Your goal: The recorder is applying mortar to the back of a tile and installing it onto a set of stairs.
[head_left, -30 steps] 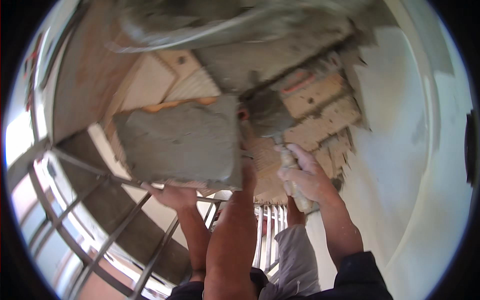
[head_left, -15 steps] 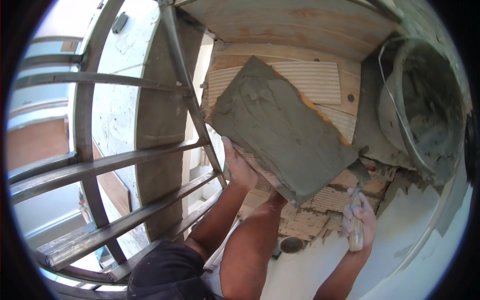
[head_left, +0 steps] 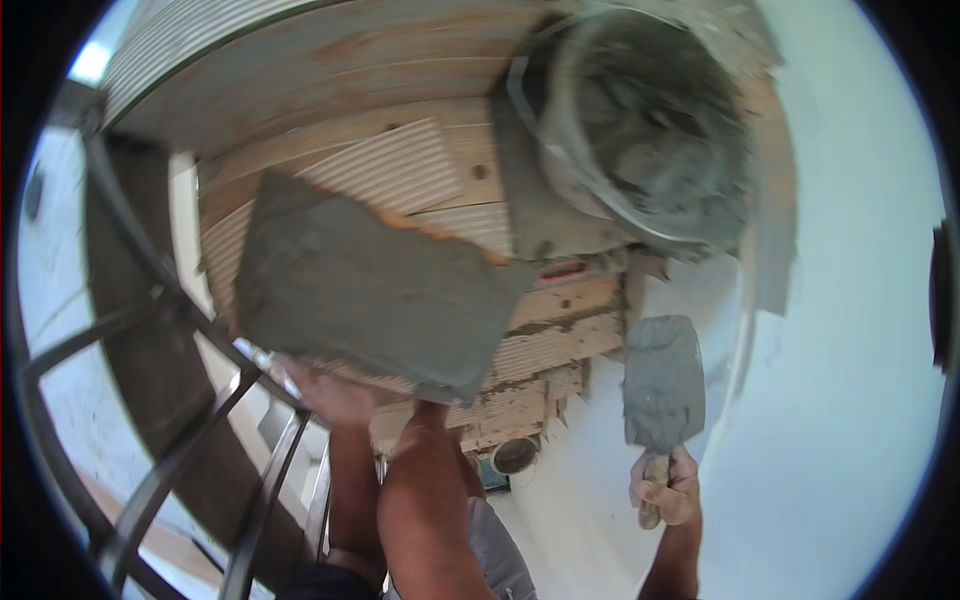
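Note:
A rectangular tile [head_left: 375, 290] tilts in front of me, its upper face coated with wet grey mortar and an orange strip showing along its far edge. My left hand [head_left: 335, 390], somewhat blurred, holds the tile by its near left edge; some of the fingers are hidden beneath it. Off to the right, apart from the tile, my right hand [head_left: 665, 487] is wrapped round the wooden handle of a trowel [head_left: 664, 380]. Grey mortar covers the trowel's broad blade.
Beyond the tile, a bucket [head_left: 565, 170] with grey mortar inside rests on a wooden step [head_left: 480, 125]. Ribbed tile pieces [head_left: 400, 165] lie there too. Metal railing bars [head_left: 130, 220] stand at left, a pale wall [head_left: 830, 300] at right. Lower down sits a small bucket [head_left: 515, 456].
The view has swung right, so the tile and bucket appear farther left. My right hand has drawn the trowel away from the tile's corner, and its mortar-covered blade now shows broadly.

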Demonstrator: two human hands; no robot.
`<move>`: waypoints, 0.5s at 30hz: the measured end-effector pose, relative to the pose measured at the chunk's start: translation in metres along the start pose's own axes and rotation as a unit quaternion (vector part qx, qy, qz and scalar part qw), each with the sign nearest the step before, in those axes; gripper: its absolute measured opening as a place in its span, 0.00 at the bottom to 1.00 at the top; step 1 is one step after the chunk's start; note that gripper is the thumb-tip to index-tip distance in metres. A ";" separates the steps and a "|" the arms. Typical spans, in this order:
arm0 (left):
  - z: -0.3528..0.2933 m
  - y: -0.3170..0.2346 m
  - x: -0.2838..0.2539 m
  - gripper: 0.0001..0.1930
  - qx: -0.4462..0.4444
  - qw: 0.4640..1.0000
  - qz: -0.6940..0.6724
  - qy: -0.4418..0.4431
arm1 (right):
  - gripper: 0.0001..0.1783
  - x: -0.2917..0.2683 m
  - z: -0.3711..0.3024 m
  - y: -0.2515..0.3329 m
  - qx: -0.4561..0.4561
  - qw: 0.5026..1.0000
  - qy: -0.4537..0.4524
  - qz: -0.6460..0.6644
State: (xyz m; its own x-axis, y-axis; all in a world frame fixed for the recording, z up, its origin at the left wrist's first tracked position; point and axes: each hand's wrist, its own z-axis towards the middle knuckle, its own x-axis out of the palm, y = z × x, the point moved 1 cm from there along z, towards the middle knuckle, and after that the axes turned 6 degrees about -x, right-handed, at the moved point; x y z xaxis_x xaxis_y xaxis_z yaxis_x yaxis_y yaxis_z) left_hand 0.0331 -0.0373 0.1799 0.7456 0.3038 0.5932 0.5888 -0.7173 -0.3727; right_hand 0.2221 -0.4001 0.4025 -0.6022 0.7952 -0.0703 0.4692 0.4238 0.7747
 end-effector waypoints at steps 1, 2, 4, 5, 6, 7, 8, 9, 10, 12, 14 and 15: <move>0.006 0.000 -0.001 0.39 0.001 1.000 -0.003 0.015 | 0.28 -0.012 -0.018 0.012 -0.004 1.000 -0.011 -0.012; 0.014 0.005 -0.011 0.41 0.006 0.999 0.000 0.050 | 0.27 -0.029 -0.033 0.031 -0.021 0.998 0.009 -0.054; 0.015 0.023 -0.003 0.42 0.027 0.996 0.015 0.080 | 0.28 -0.045 -0.045 0.075 -0.030 0.987 -0.018 -0.159; 0.012 0.025 0.005 0.42 0.020 0.996 0.022 0.086 | 0.29 -0.047 -0.039 0.100 -0.023 0.974 -0.061 -0.216; 0.009 0.020 0.011 0.42 0.052 0.996 0.046 0.050 | 0.30 -0.051 -0.030 0.122 0.000 0.941 -0.088 -0.327; 0.006 0.017 0.012 0.42 0.086 0.994 0.074 0.011 | 0.32 -0.055 -0.012 0.139 0.027 0.895 -0.108 -0.431; 0.002 0.016 0.020 0.42 0.102 0.990 0.096 -0.009 | 0.32 -0.044 0.013 0.161 -0.014 0.908 -0.127 -0.400; 0.005 0.016 0.019 0.42 0.096 0.990 0.100 -0.004 | 0.32 -0.031 0.041 0.181 -0.074 0.894 -0.140 -0.419; 0.004 0.012 0.019 0.40 0.079 0.991 0.107 -0.012 | 0.31 -0.022 0.065 0.196 -0.135 0.853 -0.135 -0.485; 0.005 0.008 0.008 0.39 0.064 0.991 0.120 -0.018 | 0.28 -0.015 0.113 0.212 -0.267 0.708 -0.137 -0.639; 0.015 0.012 -0.012 0.39 0.054 0.985 0.146 0.069 | 0.26 -0.018 0.145 0.232 -0.322 0.602 -0.147 -0.716; 0.013 0.016 -0.011 0.39 0.045 0.985 0.149 0.076 | 0.24 -0.014 0.153 0.241 -0.328 0.562 -0.154 -0.743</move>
State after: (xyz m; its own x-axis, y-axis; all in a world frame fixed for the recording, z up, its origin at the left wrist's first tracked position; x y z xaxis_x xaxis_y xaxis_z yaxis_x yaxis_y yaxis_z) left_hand 0.0384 -0.0438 0.1584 0.8378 -0.0138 0.5459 0.3817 -0.7002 -0.6034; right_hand 0.4425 -0.2428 0.4942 0.1733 -0.1461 -0.9740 -0.8053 0.5484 -0.2255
